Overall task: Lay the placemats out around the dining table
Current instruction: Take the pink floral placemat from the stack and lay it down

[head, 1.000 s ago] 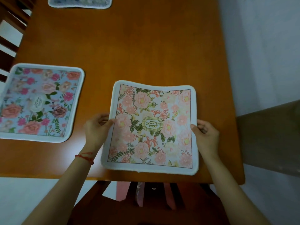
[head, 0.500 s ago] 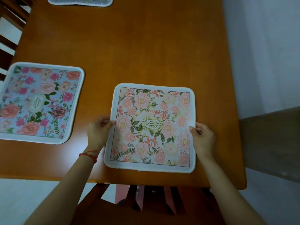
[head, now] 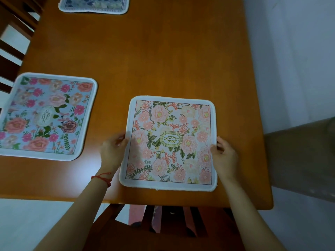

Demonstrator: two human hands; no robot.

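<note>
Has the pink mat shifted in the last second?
Yes, slightly: the pink mat now lies a bit farther from the table's near edge, its far edge flattened; its gap to the blue mat looks unchanged.

Table [head: 163, 60] smooth varnished wood, slight sheen; pink placemat [head: 170, 142] matt printed cloth, fuzzy white edge

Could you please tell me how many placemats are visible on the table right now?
3: a pink floral placemat at the near edge, a blue floral placemat at the left, and a dark placemat at the far edge, partly cropped. Others may lie out of frame.
</note>
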